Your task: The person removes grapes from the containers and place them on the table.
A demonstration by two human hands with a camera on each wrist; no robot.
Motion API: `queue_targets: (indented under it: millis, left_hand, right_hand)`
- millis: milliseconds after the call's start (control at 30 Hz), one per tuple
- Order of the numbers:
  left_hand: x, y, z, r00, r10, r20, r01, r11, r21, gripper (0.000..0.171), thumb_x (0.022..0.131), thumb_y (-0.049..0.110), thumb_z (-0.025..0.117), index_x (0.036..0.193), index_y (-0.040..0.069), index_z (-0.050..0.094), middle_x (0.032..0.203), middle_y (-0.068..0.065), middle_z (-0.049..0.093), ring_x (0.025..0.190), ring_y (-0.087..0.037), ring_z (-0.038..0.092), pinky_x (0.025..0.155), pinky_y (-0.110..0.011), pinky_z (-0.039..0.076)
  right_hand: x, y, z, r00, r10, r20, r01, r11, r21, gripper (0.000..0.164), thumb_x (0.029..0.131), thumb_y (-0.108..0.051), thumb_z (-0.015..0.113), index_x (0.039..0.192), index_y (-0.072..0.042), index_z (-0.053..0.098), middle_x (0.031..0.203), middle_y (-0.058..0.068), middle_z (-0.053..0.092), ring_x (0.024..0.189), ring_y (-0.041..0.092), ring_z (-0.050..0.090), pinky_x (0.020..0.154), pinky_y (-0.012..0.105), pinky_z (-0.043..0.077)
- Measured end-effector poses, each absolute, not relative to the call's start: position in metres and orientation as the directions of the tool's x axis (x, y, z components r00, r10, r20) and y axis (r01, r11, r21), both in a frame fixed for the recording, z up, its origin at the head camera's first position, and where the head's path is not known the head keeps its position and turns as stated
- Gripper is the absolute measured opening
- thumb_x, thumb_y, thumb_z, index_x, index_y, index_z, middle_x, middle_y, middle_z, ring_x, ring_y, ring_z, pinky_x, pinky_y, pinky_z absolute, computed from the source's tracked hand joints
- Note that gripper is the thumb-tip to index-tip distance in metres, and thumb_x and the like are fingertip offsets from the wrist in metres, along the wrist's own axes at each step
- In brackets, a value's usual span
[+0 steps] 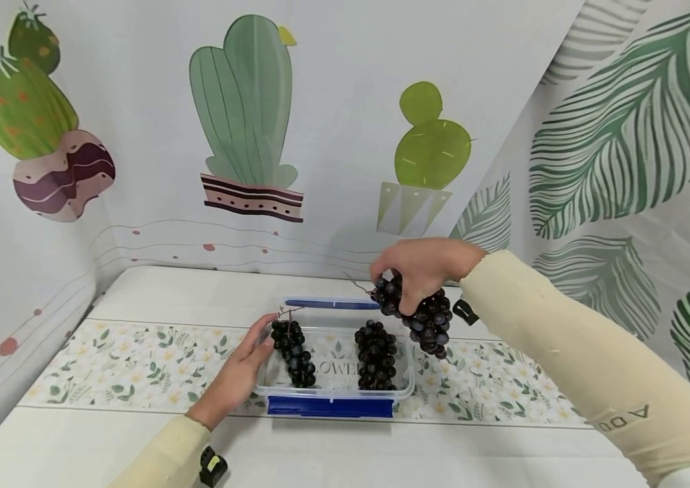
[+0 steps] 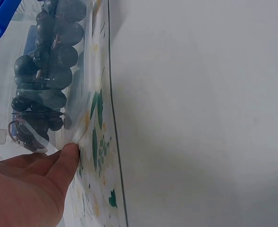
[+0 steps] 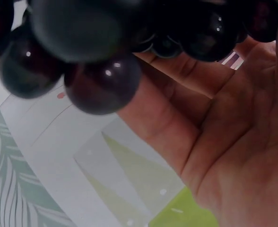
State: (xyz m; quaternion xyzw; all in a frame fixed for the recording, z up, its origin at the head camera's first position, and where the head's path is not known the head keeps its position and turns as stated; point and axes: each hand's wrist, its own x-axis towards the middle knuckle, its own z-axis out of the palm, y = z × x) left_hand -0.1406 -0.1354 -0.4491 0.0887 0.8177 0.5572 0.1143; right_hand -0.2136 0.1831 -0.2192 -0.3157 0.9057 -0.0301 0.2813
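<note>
A bunch of dark grapes [image 1: 430, 325] hangs from my right hand [image 1: 421, 268], whose fingers and thumb grip it from above over the right end of a clear plastic container [image 1: 334, 393]. In the right wrist view, round grapes [image 3: 103, 87] lie against the fingers. Inside the container are two more bunches, a slim left bunch [image 1: 296, 359] with a thin stem and a fuller right bunch [image 1: 377, 356]. My left hand [image 1: 236, 376] touches the container's left side with fairly straight fingers. The left wrist view shows grapes [image 2: 51, 61] through the clear wall, near those fingertips.
Blue locking flaps [image 1: 329, 407] stick out from the container's front and back edges. Under it runs a floral strip [image 1: 156, 366] across the white table [image 1: 107, 440]. A curtain with printed cacti [image 1: 247, 108] and leaves hangs behind.
</note>
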Motion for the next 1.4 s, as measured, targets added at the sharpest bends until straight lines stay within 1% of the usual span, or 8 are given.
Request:
queue_targets:
  millis: [67,267,367,500,567,833,1133,1400]
  left_hand:
    - [-0.14,-0.135,-0.449,-0.959,0.271,-0.089,0.017,0.366,0.93,0.05,0.116,0.038,0.03,0.165,0.041,0.018,0.176,-0.014,0.015,0.163,-0.039,0.015,0.13,-0.065,0.015]
    - [-0.14,-0.136,-0.449,-0.958,0.27,-0.093,0.013,0.369,0.929,0.05,0.116,0.038,0.03,0.165,0.041,0.017,0.176,-0.014,0.014,0.163,-0.039,0.014,0.13,-0.065,0.015]
    - [-0.139,-0.136,-0.449,-0.958,0.27,-0.096,0.011,0.369,0.929,0.05,0.116,0.039,0.03,0.164,0.042,0.017,0.176,-0.014,0.014,0.163,-0.039,0.014,0.13,-0.066,0.015]
    - [-0.139,-0.135,-0.449,-0.958,0.269,-0.097,0.009,0.368,0.93,0.05,0.116,0.04,0.03,0.164,0.043,0.018,0.176,-0.013,0.014,0.163,-0.039,0.014,0.13,-0.066,0.015]
    - [-0.139,-0.135,-0.449,-0.958,0.269,-0.097,0.009,0.368,0.93,0.049,0.116,0.039,0.03,0.164,0.043,0.018,0.176,-0.013,0.014,0.163,-0.039,0.014,0.13,-0.066,0.015]
    - [-0.139,-0.134,-0.449,-0.959,0.267,-0.095,0.012,0.375,0.927,0.05,0.116,0.038,0.03,0.164,0.042,0.018,0.176,-0.014,0.015,0.163,-0.039,0.015,0.13,-0.066,0.016]
    - [-0.14,-0.134,-0.449,-0.96,0.262,-0.097,0.01,0.377,0.926,0.05,0.116,0.037,0.03,0.165,0.042,0.018,0.176,-0.014,0.015,0.163,-0.039,0.015,0.13,-0.064,0.016]
    - [-0.139,-0.134,-0.446,-0.96,0.264,-0.096,0.014,0.385,0.923,0.05,0.116,0.037,0.03,0.165,0.04,0.018,0.176,-0.015,0.016,0.162,-0.04,0.016,0.13,-0.065,0.017]
  right_hand:
    - [-0.213,0.185,-0.219,-0.65,-0.572,-0.501,-0.535,0.812,-0.233,0.064,0.08,-0.003,0.076,0.142,-0.013,0.061,0.102,0.003,0.07,0.064,0.01,0.049,0.062,0.027,0.043]
    - [-0.212,0.193,-0.221,-0.67,-0.518,-0.531,-0.492,0.846,-0.204,0.07,0.082,-0.005,0.076,0.149,-0.014,0.055,0.086,0.001,0.069,0.063,0.01,0.049,0.062,0.027,0.042]
    - [-0.212,0.197,-0.224,-0.682,-0.512,-0.522,-0.498,0.848,-0.182,0.071,0.081,-0.005,0.078,0.148,-0.013,0.057,0.113,0.005,0.073,0.068,0.01,0.05,0.067,0.028,0.044]
    - [-0.212,0.203,-0.228,-0.694,-0.509,-0.509,-0.505,0.848,-0.16,0.068,0.078,-0.005,0.078,0.143,-0.015,0.061,0.148,0.008,0.06,0.078,0.012,0.051,0.071,0.029,0.045]
    - [-0.212,0.205,-0.23,-0.696,-0.499,-0.516,-0.494,0.855,-0.16,0.067,0.078,-0.005,0.078,0.142,-0.015,0.062,0.14,0.009,0.065,0.077,0.013,0.052,0.07,0.03,0.046]
    - [-0.211,0.216,-0.234,-0.708,-0.478,-0.52,-0.48,0.866,-0.142,0.068,0.077,-0.004,0.077,0.142,-0.015,0.062,0.136,0.006,0.064,0.08,0.014,0.053,0.068,0.031,0.043]
    - [-0.213,0.228,-0.24,-0.704,-0.443,-0.554,-0.457,0.881,-0.124,0.069,0.076,-0.004,0.075,0.143,-0.019,0.062,0.098,-0.001,0.068,0.066,0.011,0.045,0.062,0.03,0.038]
    - [-0.209,0.238,-0.246,-0.717,-0.406,-0.567,-0.409,0.903,-0.13,0.071,0.077,-0.004,0.075,0.145,-0.019,0.061,0.092,-0.004,0.067,0.07,0.011,0.05,0.061,0.029,0.037]
